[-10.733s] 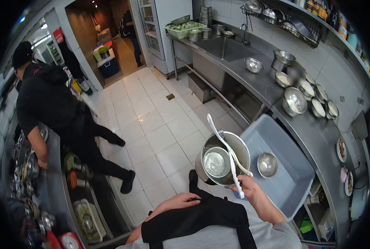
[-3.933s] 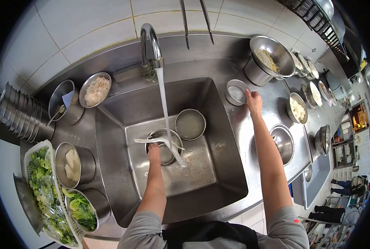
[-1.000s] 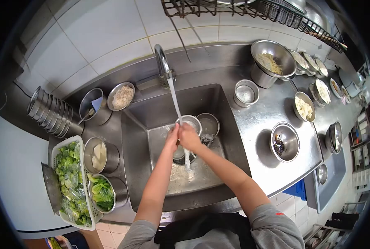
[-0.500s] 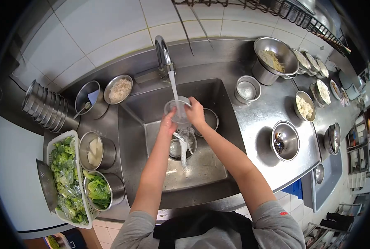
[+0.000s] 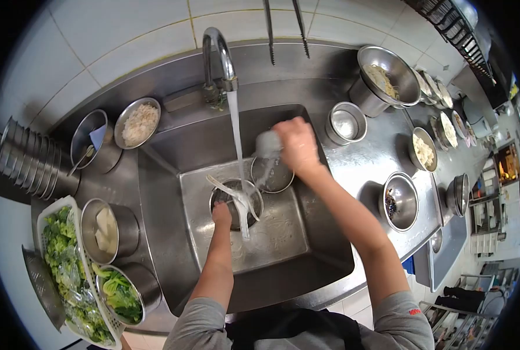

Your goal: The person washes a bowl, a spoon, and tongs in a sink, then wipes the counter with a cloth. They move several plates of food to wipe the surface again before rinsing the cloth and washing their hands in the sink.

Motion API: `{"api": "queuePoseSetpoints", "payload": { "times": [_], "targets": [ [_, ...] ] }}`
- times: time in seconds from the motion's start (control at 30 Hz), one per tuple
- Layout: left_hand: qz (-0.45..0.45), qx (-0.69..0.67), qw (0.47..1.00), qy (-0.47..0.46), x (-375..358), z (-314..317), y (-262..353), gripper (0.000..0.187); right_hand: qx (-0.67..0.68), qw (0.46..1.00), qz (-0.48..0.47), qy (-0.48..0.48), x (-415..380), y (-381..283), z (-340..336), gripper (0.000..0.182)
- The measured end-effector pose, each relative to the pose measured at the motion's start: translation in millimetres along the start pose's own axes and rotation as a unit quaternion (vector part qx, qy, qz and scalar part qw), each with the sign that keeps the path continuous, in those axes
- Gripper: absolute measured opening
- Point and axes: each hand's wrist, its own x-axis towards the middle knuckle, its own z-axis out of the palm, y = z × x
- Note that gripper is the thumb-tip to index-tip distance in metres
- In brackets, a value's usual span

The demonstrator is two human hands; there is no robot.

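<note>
A clear plastic container [image 5: 268, 144], blurred and tipped, is in my right hand [image 5: 298, 144] above the far right of the sink [image 5: 330, 256]. Water spills down from it. My left hand [image 5: 222, 214] reaches to the left side of a round metal bowl [image 5: 260, 211] on the sink floor; its fingers are mostly hidden at the bowl. White spoons [image 5: 241, 199] lie across that bowl, under the stream from the faucet [image 5: 229, 81]. Behind it, below my right hand, sits a second metal bowl [image 5: 280, 185].
On the left stand stacked metal containers [image 5: 29, 154], a bowl of rice [image 5: 140, 123], a pot of pale pieces [image 5: 103, 233], leafy greens [image 5: 120, 297] and a broccoli basket [image 5: 64, 268]. Rightward are a metal pot [image 5: 347, 123], a noodle bowl [image 5: 388, 76] and a bowl with dark bits [image 5: 400, 201].
My hands have parted: the right has carried the clear container rightward out of the stream, tipping it. The left has let go of it and dropped to the bowl. The view has shifted.
</note>
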Motion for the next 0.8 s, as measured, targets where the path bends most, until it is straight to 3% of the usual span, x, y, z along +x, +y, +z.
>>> {"api": "queuePoseSetpoints", "payload": {
  "times": [0.13,0.17,0.2,0.3,0.37,0.43,0.5,0.53,0.57,0.6,0.63,0.67,0.7,0.77,0.8],
  "targets": [
    [0.0,-0.045,0.998,0.044,-16.3,-13.6,11.2,0.028,0.081,0.952,0.235,0.175,5.6,85.5,-36.2,0.036],
    [-0.004,-0.042,0.998,0.043,-19.3,-16.1,10.5,0.028,0.125,0.921,0.33,0.163,7.3,101.8,-50.3,0.034],
    [0.021,-0.028,0.999,0.031,-21.9,-23.6,12.1,0.029,0.062,0.931,0.282,0.223,-3.6,134.7,-43.5,0.032],
    [0.044,-0.02,0.999,0.016,-17.7,-41.1,7.0,0.033,0.002,0.923,0.332,0.193,-15.3,162.6,-50.7,0.027],
    [0.032,-0.079,0.996,0.017,-16.5,-51.9,-0.3,0.034,-0.031,0.906,0.408,0.105,-21.9,167.6,-47.0,0.025],
    [0.017,-0.092,0.995,-0.021,-16.3,-82.2,-5.5,0.034,-0.097,0.922,0.366,0.082,-31.3,179.3,-35.0,0.026],
    [-0.047,-0.163,0.979,-0.114,-10.4,-101.4,-16.5,0.035,-0.144,0.894,0.425,-0.019,-27.2,173.1,-31.6,0.027],
    [-0.024,-0.238,0.963,-0.124,-11.3,-109.4,-22.2,0.038,-0.136,0.898,0.418,-0.019,-22.5,168.4,-27.8,0.027],
    [-0.03,-0.239,0.964,-0.116,-13.5,-123.3,-16.6,0.038,-0.136,0.921,0.347,0.111,-17.2,160.0,-26.6,0.03],
    [-0.038,-0.348,0.921,-0.172,-19.1,-144.7,3.2,0.039,-0.134,0.923,0.27,0.239,-12.4,151.0,-27.3,0.032],
    [-0.043,-0.45,0.862,-0.227,-23.1,-163.7,24.6,0.04,-0.087,0.941,0.209,0.252,-3.1,128.7,-35.0,0.033],
    [-0.029,-0.5,0.835,-0.227,-23.7,-179.0,44.4,0.039,-0.042,0.953,0.147,0.263,5.3,99.3,-41.1,0.035],
    [-0.015,-0.548,0.805,-0.226,-19.8,-189.1,63.5,0.039,0.03,0.97,0.102,0.218,2.8,75.8,-31.6,0.036],
    [0.079,-0.503,0.852,-0.123,5.9,-187.9,93.1,0.036,0.229,0.958,0.168,0.029,-7.0,41.0,10.3,0.04],
    [0.115,-0.455,0.88,-0.067,17.8,-187.1,104.6,0.034,0.349,0.914,0.199,-0.065,-12.0,23.9,27.4,0.05]
  ]
}}
